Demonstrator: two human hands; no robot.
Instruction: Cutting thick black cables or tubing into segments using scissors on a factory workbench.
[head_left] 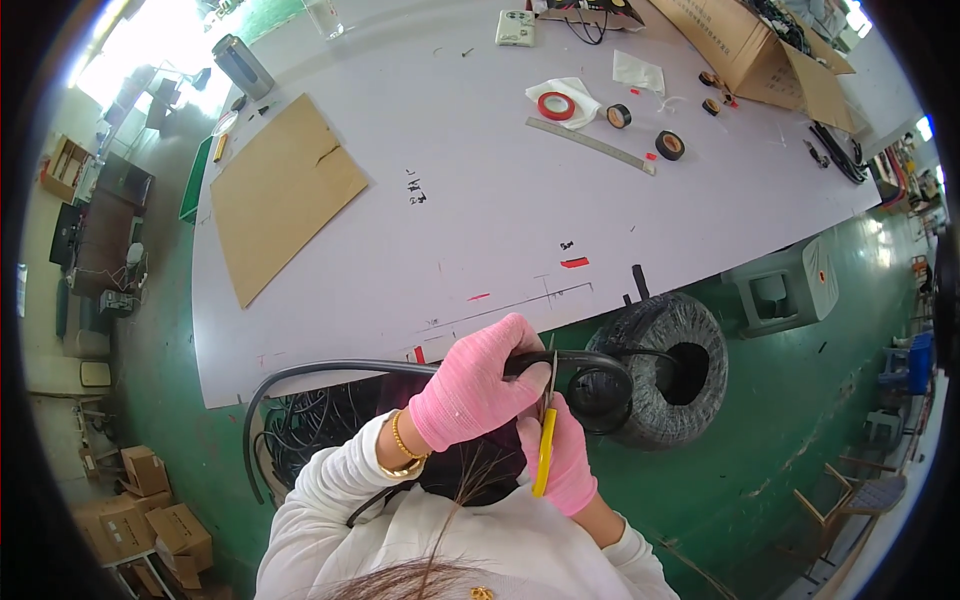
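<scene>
A thick black cable [345, 367] runs along the table's near edge, its left part curving down toward the floor. My left hand [480, 385], in a pink glove with bare fingertips, is closed around this cable. Just right of it, my right hand [562, 462], gloved the same way, grips scissors with yellow handles [545, 452]. The scissor blades point up and lie against the cable beside my left fingertips. Whether the blades have cut into it cannot be seen. Past the blades the cable continues right to a wrapped black coil [660, 370].
On the white table [450, 230] lie a brown cardboard sheet [285, 200], a steel ruler [590, 145], red tape [556, 106] and black tape rolls [670, 145]. A cardboard box [725, 45] stands far right. A grey stool [785, 290] is beside the table; looped black cables [315, 425] hang below left.
</scene>
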